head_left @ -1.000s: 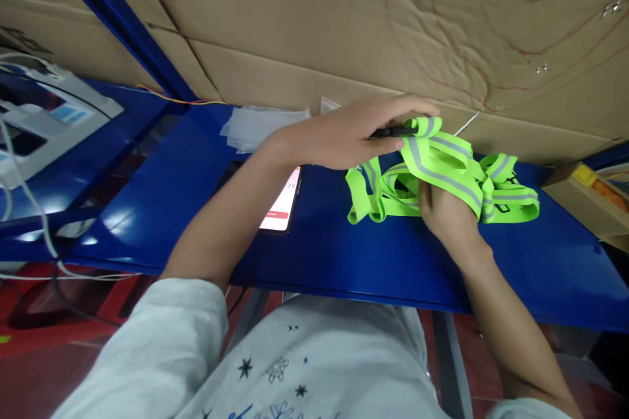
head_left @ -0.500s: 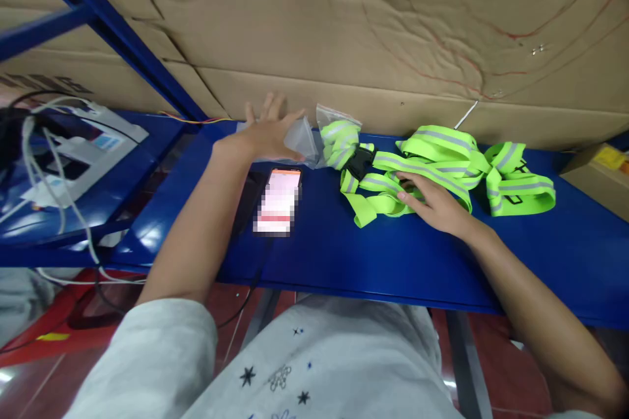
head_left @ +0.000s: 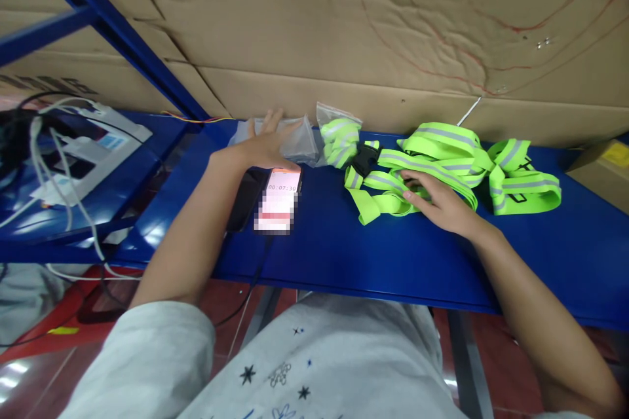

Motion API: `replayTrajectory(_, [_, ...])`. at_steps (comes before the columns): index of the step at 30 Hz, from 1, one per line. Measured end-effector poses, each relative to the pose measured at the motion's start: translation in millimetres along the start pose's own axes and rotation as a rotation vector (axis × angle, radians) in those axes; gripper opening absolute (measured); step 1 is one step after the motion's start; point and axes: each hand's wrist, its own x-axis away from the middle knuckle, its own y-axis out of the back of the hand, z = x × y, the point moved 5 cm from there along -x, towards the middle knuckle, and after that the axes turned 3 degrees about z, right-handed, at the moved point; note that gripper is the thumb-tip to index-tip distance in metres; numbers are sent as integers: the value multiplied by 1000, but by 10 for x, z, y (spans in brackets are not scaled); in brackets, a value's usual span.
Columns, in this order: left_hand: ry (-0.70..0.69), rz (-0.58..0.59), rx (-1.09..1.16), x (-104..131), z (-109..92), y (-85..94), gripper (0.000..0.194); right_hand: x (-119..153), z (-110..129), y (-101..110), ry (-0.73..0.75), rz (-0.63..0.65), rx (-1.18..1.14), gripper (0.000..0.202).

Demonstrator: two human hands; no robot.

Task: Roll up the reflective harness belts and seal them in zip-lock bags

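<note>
My left hand lies with spread fingers on clear plastic bags at the back of the blue shelf. My right hand rests against a heap of fluorescent yellow-green reflective straps, its thumb and fingers apart at the near loops; part of the fingers is hidden. A black buckle sits at the left end of the heap. Between the hands is a zip bag with another yellow-green strap in it. Just below my left hand lies a lit phone showing a timer.
Beside the phone is a dark flat object, partly under my left forearm. White power strips with tangled cables occupy the left. A cardboard box stands at the right, and a cardboard wall closes off the back of the blue shelf.
My left hand has shifted slightly down and left over the plastic bags, towards the phone's top edge. The right hand stays at the straps; the whole view has moved a little.
</note>
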Motion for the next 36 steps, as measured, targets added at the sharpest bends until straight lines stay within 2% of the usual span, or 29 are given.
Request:
replayTrajectory(5, [379,345,-20,193,-433,135,131,-3,25,17,-15,17,27,57])
replayTrajectory(8, [467,400,-58,281,-635,270,132,-4,28,20,-17,22,39,55])
replayTrajectory(12, [438,298,-99,376,-705,351,118,7,34,29,0,22,68,51])
replayTrajectory(16, [438,237,-91,455,-681,301,114,20,40,37,-3,21,78,50])
replayTrajectory(20, [489,319,-74,494,-672,249,120,17,48,39,0,20,85,49])
replayTrajectory(26, [584,496,-19,643,-663,273,141,16,34,41,1,17,83,50])
replayTrajectory(30, [561,536,-2,688,-712,247,143,23,29,42,-6,14,89,50])
replayTrajectory(36, [550,594,-82,634,-813,98,145,19,49,45,-4,15,77,49])
